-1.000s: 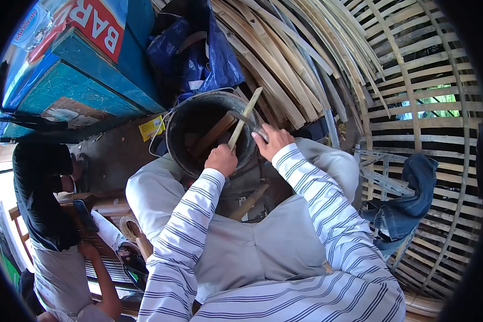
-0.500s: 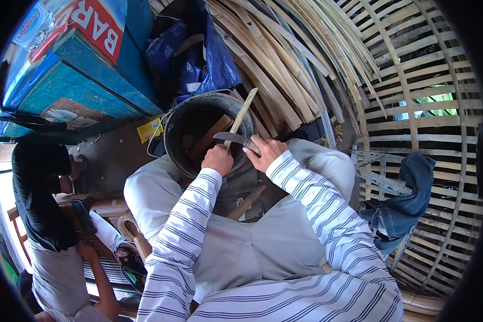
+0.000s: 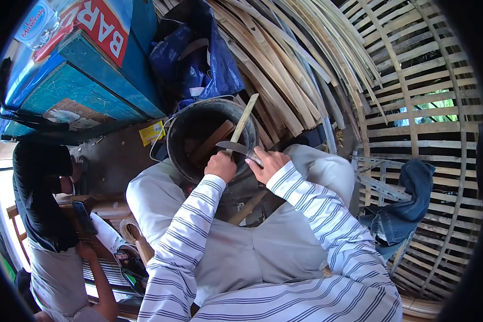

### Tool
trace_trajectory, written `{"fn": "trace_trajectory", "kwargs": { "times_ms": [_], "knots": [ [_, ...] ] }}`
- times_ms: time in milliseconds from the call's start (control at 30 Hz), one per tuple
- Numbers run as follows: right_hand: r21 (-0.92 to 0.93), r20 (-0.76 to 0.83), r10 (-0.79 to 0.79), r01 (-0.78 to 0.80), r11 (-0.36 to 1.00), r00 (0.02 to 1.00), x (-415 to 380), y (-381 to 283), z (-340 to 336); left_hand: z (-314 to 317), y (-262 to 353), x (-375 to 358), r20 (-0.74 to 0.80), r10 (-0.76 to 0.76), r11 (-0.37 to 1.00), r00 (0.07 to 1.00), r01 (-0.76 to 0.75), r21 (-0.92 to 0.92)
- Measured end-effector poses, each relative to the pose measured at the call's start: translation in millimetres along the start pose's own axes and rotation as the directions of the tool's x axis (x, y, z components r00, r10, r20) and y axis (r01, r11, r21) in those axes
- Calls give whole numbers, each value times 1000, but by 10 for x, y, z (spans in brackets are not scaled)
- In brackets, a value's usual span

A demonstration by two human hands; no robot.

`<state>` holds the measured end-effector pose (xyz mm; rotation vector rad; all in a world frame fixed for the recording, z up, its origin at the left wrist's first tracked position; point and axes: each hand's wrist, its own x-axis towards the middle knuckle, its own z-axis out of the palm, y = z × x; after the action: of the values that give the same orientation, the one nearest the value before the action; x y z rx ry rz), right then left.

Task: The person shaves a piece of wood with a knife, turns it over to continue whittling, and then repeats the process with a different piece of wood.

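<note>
Strip of pale yellow bamboo (image 3: 244, 117), narrow and flat, slanted up and away from the closed left hand (image 3: 220, 166), which gripped its lower part in the head camera's view. The right hand (image 3: 267, 163) was wrapped around the handle of a knife with a dark, curved metal blade (image 3: 232, 146); the blade lay across the strip, just above the left hand. Both hands were at the near side of a round black bucket (image 3: 178, 140) with a thin wire handle. Inside the bucket leaned a flat reddish-brown piece of wood (image 3: 216, 138). A shiny blue plastic bag (image 3: 224, 70) sat just beyond the rim, beside a heap of long, light-coloured strips (image 3: 276, 70). A small yellow packet (image 3: 152, 133) lay on the floor, left of the bucket.
</note>
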<state>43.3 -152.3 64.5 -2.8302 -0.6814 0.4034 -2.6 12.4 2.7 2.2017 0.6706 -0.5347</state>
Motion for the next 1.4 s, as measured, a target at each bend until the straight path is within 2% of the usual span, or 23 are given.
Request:
{"fn": "trace_trajectory", "kwargs": {
  "times_ms": [33, 100, 133, 233, 267, 367, 400, 500, 533, 633, 767, 800, 900, 1033, 1067, 1200, 1233, 1300, 1333, 1400],
  "knots": [
    [-6, -2, 6, -6, 1000, 1000, -17, -5, 8, 17, 7, 22, -5, 9, 1000, 1000, -9, 4],
    [-21, -83, 213, -215, 976, 974, 252, 209, 82, 63, -10, 7, 3, 16, 1000, 1000, -16, 0],
    [-8, -91, 235, -237, 971, 968, 355, 275, 39, 64, -6, 7, 7, 17, 1000, 1000, -17, -13],
    [5, 33, 88, -88, 996, 996, 116, 108, -21, -7, 19, 9, 3, 4, 1000, 1000, -4, -8],
    [5, 66, 116, -116, 993, 991, 81, 101, 31, -15, 15, -18, 6, -7, 1000, 1000, 7, 3],
    [-37, -95, 255, -259, 965, 962, 385, 413, 147, 9, 61, -56, -7, 8, 1000, 1000, -8, 14],
    [-45, -101, 215, -221, 974, 971, 413, 481, 189, 0, 59, -66, 8, -3, 1000, 1000, 3, 17],
    [-28, 139, 170, -167, 986, 976, 158, 110, -65, -34, 54, -38, 14, -23, 1000, 1000, 23, 14],
    [2, 101, 137, -138, 990, 985, 97, 84, -24, -8, 34, -27, 1, -16, 1000, 1000, 16, 18],
    [-63, -69, 245, -249, 966, 967, 402, 362, 110, 11, 50, -21, -12, -7, 1000, 1000, 7, 13],
    [-35, 109, 160, -157, 987, 981, 215, 179, -28, 7, 11, -43, -10, -11, 1000, 1000, 11, 20],
    [-47, 100, 146, -142, 989, 984, 167, 96, -101, 16, 1, -54, -16, 6, 1000, 1000, -6, 25],
    [-59, -76, 257, -262, 963, 963, 520, 412, 69, 46, -8, -28, 10, 41, 999, 999, -42, 11],
    [-35, 47, 139, -137, 990, 989, 340, 246, 1, 22, -24, -23, 36, 25, 1000, 999, -25, -1],
    [-14, -12, 78, -78, 997, 997, 264, 155, -18, 40, -59, 0, 38, 39, 999, 999, -39, 1],
    [2, -52, 288, -288, 958, 956, 678, 459, 25, 45, -18, -14, 64, 7, 1000, 998, -8, 30],
    [-10, -77, 261, -263, 965, 962, 694, 480, 43, 49, -27, -26, 74, -5, 1000, 997, 3, 27],
    [-16, 9, 229, -229, 973, 973, 608, 378, 7, 10, -26, -4, 83, -18, 1000, 996, 16, 25],
    [-22, 54, 148, -147, 989, 988, 556, 340, 5, 15, -36, -3, 69, -4, 999, 998, 1, 33],
    [-18, -32, 169, -170, 985, 985, 597, 356, 53, 62, -72, -6, 44, 24, 998, 999, -26, 52]
  ]
}}
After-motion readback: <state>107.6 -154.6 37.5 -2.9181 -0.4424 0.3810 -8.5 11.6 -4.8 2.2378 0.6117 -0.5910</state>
